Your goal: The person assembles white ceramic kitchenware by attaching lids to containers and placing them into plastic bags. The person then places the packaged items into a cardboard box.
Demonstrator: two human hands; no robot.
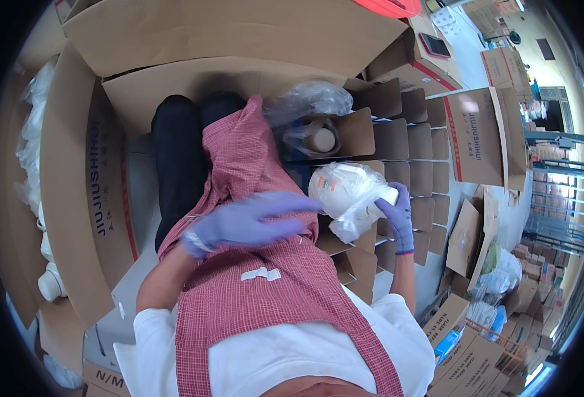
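Observation:
My right hand (399,217), in a purple glove, grips the end of a white bottle (342,188) with orange print, loosely wrapped in a clear plastic bag (349,225). The bottle lies tilted over the near side of a divided carton. My left hand (255,221), also gloved, is smeared by motion; its fingers stretch toward the bottle, and it appears to hold nothing. Just beyond, another bottle with a cream cap (321,140) stands in a compartment, in a clear bag. Cardboard dividers (391,140) form the carton's several cells.
A large open carton (100,178) stands at my left, with white bagged bottles (52,283) beyond its wall. Crumpled plastic (312,99) lies at the carton's far side. A phone (435,45) rests on a box at the far right. Closed cartons (476,135) stand to the right.

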